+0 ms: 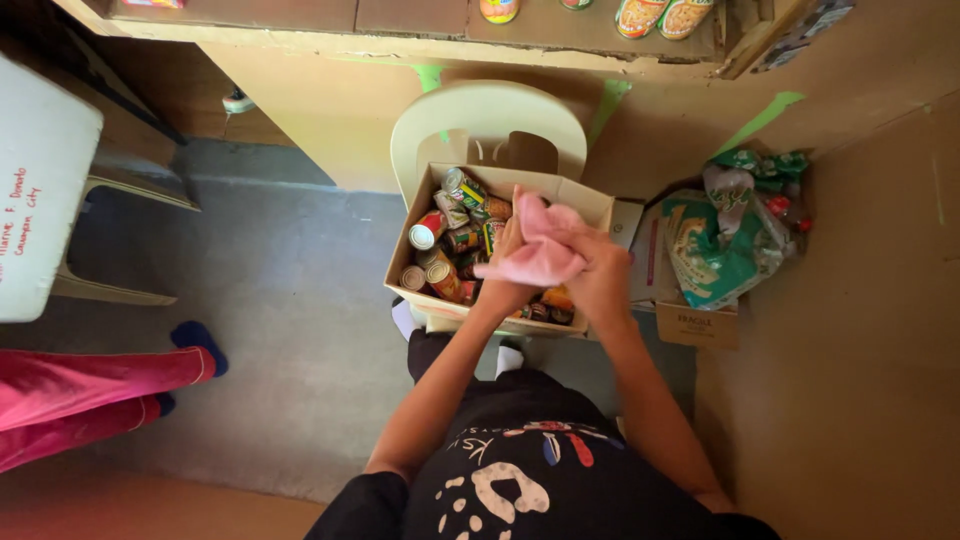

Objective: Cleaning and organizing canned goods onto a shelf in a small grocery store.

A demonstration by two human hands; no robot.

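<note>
Both my hands are closed around a pink cloth point(545, 243), held over a cardboard box point(430, 200) that stands on a cream plastic chair point(487, 115). My left hand point(512, 275) grips the cloth from below and behind. My right hand point(598, 270) holds its right side. The box holds several tin cans point(428, 232) with coloured labels, lying at all angles. The cloth and my hands hide the cans in the box's right half.
A second cardboard box point(697, 322) with green snack bags point(715, 245) sits to the right on the floor. A wooden shelf point(420, 30) with cans runs above. At left stand a white chair point(40, 190) and another person's pink-trousered legs point(90, 385).
</note>
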